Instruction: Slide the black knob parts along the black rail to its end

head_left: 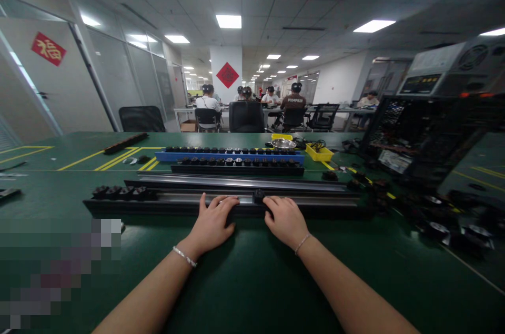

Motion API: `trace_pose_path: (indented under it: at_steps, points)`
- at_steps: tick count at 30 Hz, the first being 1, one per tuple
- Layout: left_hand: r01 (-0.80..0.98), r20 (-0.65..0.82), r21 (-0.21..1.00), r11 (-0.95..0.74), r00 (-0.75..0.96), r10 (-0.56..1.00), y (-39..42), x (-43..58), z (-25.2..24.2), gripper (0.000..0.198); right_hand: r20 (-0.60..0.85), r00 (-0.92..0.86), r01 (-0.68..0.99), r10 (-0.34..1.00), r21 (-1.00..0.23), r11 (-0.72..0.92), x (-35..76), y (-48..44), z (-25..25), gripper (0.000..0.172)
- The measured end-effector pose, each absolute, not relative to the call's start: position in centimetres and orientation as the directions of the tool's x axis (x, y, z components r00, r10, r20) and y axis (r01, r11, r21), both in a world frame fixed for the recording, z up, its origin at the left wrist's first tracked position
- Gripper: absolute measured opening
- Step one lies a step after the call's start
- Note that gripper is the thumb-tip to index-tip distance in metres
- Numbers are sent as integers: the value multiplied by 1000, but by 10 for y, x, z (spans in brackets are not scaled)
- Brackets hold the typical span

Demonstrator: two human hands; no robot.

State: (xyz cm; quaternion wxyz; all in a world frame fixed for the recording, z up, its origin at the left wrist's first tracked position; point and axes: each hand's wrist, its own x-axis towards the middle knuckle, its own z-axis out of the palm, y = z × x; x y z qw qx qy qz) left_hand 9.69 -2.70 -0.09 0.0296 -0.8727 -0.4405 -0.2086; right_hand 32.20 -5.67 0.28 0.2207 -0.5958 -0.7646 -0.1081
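Note:
A long black rail (315, 210) with a metallic inner channel lies across the table in front of me. Several black pieces (120, 193) sit in a row at its left end. Near the middle, a small black block (258, 196) stands in the channel. My left hand (213, 221) rests over the rail left of that block, fingers spread, holding nothing. From the right, my right hand (287, 220) has its bent fingers together against the block. Its fingertips are partly hidden. A second black rail (236, 182) lies just behind, parallel to the first.
Farther back are a blue rack (229, 157) of black parts, a yellow bin (319, 152) and a metal bowl (284, 143). A dark strip (126, 143) lies back left. Loose black parts (437, 229) and an open equipment frame (398, 134) occupy the right. People sit at tables beyond.

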Motion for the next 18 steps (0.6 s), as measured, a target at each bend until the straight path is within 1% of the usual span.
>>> trace_pose_path:
  at_steps: [6,12,18]
  points:
    - [779,389,94,-620,544,743,-26,96,-3,58,475,-179,964,862,-92,251,324,-57,4,32]
    - [783,386,57,-619,555,737,-26,95,-4,61,498,-154,963,853,-120,243,325,-59,7,29]
    - [785,381,46,-618,558,737,-26,95,-4,62,495,-114,969,861,-135,206,326,-59,11,28]
